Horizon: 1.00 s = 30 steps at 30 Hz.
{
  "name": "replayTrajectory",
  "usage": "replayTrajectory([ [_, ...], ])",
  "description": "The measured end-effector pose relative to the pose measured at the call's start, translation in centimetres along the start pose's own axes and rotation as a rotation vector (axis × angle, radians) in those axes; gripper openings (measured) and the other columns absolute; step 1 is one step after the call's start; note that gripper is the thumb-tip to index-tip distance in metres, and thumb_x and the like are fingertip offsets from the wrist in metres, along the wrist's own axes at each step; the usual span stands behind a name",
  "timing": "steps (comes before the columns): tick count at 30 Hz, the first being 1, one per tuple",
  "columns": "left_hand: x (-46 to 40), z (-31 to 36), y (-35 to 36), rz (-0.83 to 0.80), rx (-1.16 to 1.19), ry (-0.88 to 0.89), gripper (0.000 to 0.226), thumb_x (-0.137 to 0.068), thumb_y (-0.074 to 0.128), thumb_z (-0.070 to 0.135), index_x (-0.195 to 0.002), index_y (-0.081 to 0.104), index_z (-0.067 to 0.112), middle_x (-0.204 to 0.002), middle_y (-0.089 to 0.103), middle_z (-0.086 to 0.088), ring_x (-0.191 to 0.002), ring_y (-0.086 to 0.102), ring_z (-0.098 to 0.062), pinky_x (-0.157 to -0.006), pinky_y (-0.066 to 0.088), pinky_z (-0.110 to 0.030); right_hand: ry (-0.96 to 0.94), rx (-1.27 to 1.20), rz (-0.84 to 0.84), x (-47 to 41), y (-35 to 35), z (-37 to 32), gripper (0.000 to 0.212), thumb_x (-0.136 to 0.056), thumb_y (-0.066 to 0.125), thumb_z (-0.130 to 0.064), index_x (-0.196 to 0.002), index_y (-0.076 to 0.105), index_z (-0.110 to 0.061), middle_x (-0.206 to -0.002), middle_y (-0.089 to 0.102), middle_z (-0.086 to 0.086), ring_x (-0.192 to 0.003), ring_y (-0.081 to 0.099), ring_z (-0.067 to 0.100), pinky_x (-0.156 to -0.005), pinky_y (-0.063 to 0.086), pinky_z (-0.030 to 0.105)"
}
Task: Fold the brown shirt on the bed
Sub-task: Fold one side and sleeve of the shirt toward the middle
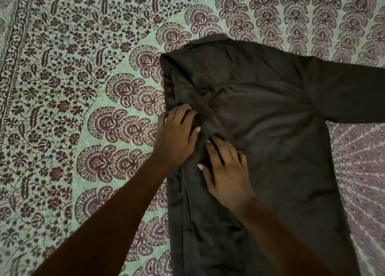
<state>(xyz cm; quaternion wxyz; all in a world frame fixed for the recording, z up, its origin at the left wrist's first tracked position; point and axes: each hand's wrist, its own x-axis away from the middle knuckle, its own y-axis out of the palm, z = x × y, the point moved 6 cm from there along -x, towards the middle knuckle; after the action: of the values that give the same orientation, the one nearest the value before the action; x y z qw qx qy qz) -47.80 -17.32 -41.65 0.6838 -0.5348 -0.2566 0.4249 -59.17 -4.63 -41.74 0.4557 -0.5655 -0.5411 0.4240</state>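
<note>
Forearms: both reach up from the near edge onto the dark brown woven shirt.
Shirt: back up on the floral printed bedsheet, collar far, hem near me.
Left hand: fingers curled, gripping the shirt's folded-in left edge.
Right hand: fingers spread, pressing just inside that fold.
Unfolded sleeve: lies right of both hands; right hand nearer.
</note>
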Motion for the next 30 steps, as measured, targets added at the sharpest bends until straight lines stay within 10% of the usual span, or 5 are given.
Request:
replayTrajectory([
  [6, 1.5, 0.1, 0.7, -0.159, -0.152, 0.033, 0.059, -0.102, 0.034, 0.044, -0.155, 0.035, 0.018, -0.166, 0.026, -0.003, -0.153, 0.025, -0.024, -0.120, 0.023, -0.050, 0.077, 0.072, -0.083, 4.3, 0.4, 1.0, 0.054, -0.105, 0.041, -0.041, -0.152, 0.043, -0.014, -0.166, 0.028, 0.006, -0.151, 0.030, 0.025, -0.110, 0.032, 0.049],
  [14, 9.3, 5.0, -1.2, -0.138, -0.033, 0.181, 0.028, -0.090, 0.055, 0.023, -0.113, 0.062, 0.010, -0.118, 0.058, -0.012, -0.105, 0.056, -0.033, -0.083, 0.045, -0.043, 0.032, 0.046, -0.247, 12.2, 0.8, -3.8, 0.069, -0.098, 0.047, -0.052, -0.154, 0.037, -0.012, -0.166, 0.024, 0.013, -0.150, 0.028, 0.035, -0.109, 0.037, 0.053],
  [24, 17.1, 5.3, -0.9, -0.516, -0.142, 0.132, 0.113, -0.076, 0.062, 0.066, -0.162, 0.006, 0.018, -0.171, -0.007, -0.005, -0.158, -0.004, -0.025, -0.123, 0.004, -0.061, 0.068, 0.024, -0.447, 21.6, 0.8, -4.2, 0.080, -0.099, 0.043, -0.059, -0.163, 0.009, -0.025, -0.171, -0.008, 0.004, -0.158, -0.002, 0.029, -0.119, 0.022, 0.061],
  [30, 19.1, 9.4, -3.2, -0.432, -0.267, 0.207, 0.067, -0.068, 0.081, 0.034, -0.124, 0.054, 0.011, -0.127, 0.052, -0.014, -0.113, 0.053, -0.034, -0.090, 0.044, -0.044, 0.088, 0.051, -0.422, 26.1, -0.3, -4.5, 0.073, -0.098, 0.044, -0.056, -0.158, 0.029, -0.018, -0.169, 0.013, 0.013, -0.155, 0.016, 0.036, -0.112, 0.027, 0.061],
])
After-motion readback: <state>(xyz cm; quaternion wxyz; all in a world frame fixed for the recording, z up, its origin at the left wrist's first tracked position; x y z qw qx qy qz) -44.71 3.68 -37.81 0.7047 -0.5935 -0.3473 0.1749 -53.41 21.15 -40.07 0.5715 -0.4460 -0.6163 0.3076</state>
